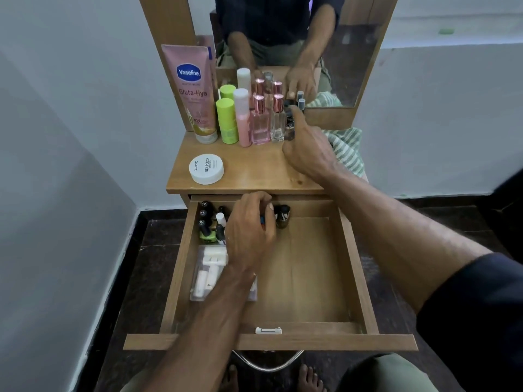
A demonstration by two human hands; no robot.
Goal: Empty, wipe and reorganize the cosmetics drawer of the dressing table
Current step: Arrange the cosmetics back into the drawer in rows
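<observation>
The wooden drawer (351, 264) stands pulled out below the tabletop (254, 168). At its far left, several small nail polish bottles (206, 222) stand in a cluster, and a clear case (210, 271) of white items lies in front of them. My left hand (249, 230) reaches into the far end and grips a small bottle with a blue part, next to a dark bottle (283, 217). My right hand (308, 148) is up on the tabletop, its fingers around a small dark bottle (289, 124) at the end of the row.
Along the mirror (283, 52) stand a pink Vaseline tube (192, 91), two green containers (226, 120), a pink bottle (242, 117) and two glass perfume bottles (268, 120). A white round jar (206, 168) sits front left. A green striped cloth (349, 148) lies right.
</observation>
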